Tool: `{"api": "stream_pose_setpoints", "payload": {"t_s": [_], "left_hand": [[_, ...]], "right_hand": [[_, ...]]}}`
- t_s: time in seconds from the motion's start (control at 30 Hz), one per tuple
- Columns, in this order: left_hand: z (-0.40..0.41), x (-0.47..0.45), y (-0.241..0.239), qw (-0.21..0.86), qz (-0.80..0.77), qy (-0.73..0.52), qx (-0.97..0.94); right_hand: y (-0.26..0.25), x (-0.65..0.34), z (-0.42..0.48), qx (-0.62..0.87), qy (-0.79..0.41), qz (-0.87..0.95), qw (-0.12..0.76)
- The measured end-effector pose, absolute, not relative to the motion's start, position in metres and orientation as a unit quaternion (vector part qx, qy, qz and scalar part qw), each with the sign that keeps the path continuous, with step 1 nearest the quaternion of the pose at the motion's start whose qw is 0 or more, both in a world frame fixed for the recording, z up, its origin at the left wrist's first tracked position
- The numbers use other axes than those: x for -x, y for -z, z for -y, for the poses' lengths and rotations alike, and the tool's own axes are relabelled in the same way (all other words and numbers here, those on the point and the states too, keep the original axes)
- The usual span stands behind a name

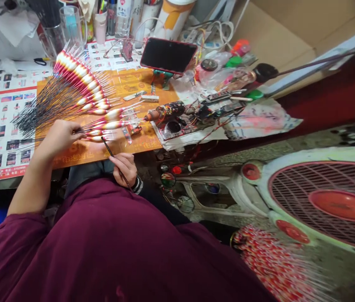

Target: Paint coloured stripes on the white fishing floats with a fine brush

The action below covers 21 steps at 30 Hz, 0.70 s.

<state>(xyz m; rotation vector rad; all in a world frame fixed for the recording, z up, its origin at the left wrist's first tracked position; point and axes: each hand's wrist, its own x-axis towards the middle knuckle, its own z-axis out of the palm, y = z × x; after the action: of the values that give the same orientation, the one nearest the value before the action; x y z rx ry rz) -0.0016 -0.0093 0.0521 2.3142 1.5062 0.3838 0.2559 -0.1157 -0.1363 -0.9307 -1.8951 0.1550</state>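
Taking the middle of the view as the clock's centre, your left hand [60, 136] is reaching in at nine o'clock, its fingers closing around the thin dark stems of a few slender floats [111, 125]. Their swollen red, white and yellow bodies are pointing toward three o'clock, over an orange board [148, 144]. Your right hand [124, 168], just past eight o'clock, is grasping a thin dark brush [106, 147]; its tip is meeting the lowest float in view, though you cannot tell whether they are touching. At ten o'clock, more floats [86, 79] are lying spread like a fan. A dark-screened phone [168, 55] is resting at twelve, and an electric fan [343, 205] is standing toward four.
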Motion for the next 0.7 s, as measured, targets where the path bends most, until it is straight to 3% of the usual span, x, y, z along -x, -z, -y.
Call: {"api": "stream_pose_setpoints", "payload": {"t_s": [0.1,0.37,0.7], "left_hand": [[0.003,-0.007,-0.048,0.204,-0.515,-0.155,-0.818],[0.004,-0.01,-0.046,0.229,-0.499,-0.173,-0.818],[0.003,-0.011,-0.044,0.226,-0.499,-0.174,-0.818]], "right_hand": [[0.134,-0.255,0.117,0.379,-0.044,0.763,0.522],[0.125,-0.252,0.119,0.409,-0.005,0.771,0.488],[0.109,-0.249,0.119,0.395,0.029,0.767,0.505]]}}
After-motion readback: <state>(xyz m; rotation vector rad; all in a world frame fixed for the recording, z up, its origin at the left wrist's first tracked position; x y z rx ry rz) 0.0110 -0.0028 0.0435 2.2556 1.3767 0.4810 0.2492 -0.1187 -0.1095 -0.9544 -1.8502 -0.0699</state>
